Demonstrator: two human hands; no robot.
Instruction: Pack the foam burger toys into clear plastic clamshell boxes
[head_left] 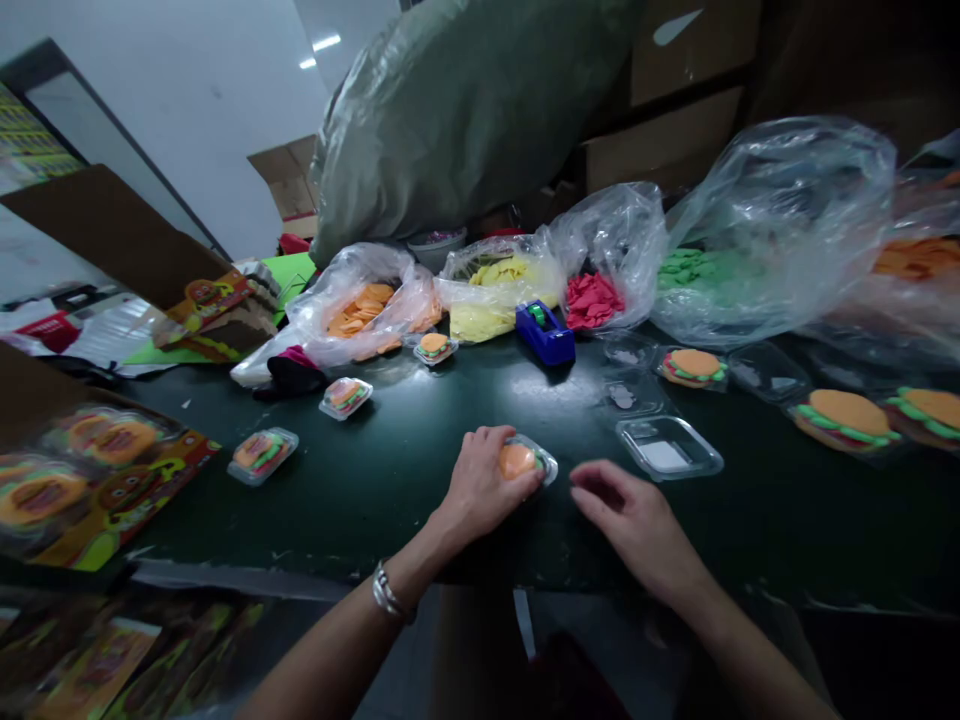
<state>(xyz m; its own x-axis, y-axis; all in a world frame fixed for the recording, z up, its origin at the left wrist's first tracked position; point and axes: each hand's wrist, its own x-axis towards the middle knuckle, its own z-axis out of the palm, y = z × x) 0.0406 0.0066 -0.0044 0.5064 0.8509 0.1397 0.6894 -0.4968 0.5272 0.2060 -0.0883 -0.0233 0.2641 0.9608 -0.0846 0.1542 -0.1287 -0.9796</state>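
**One hand on a slippery little case**

The dark table (pixel 420 510) is crowded. Clear bags (pixel 780 230) of orange, yellow, red and green pieces slump along its far side, and loose toy burgers (pixel 844 418) lie to the right.

The left hand (pixel 480 485) closes over a small clear case (pixel 536 462) with an orange bun inside. It presses the case to the table straight in front of the person, not far from the near edge. The right hand (pixel 637 520) is empty, its fingers loosely bent. It is just beside the case and not touching it. An empty tray (pixel 669 447) sits just beyond it.

The main risk looks like slipping. Smooth plastic on a smooth top, gripped from one side only, could shoot out from under the palm and go over the near edge. Uneven pressure could shove the layers inside askew or seat the lid crooked; whether the lid is shut I cannot tell. The light tray is close enough for the right hand to knock it away.
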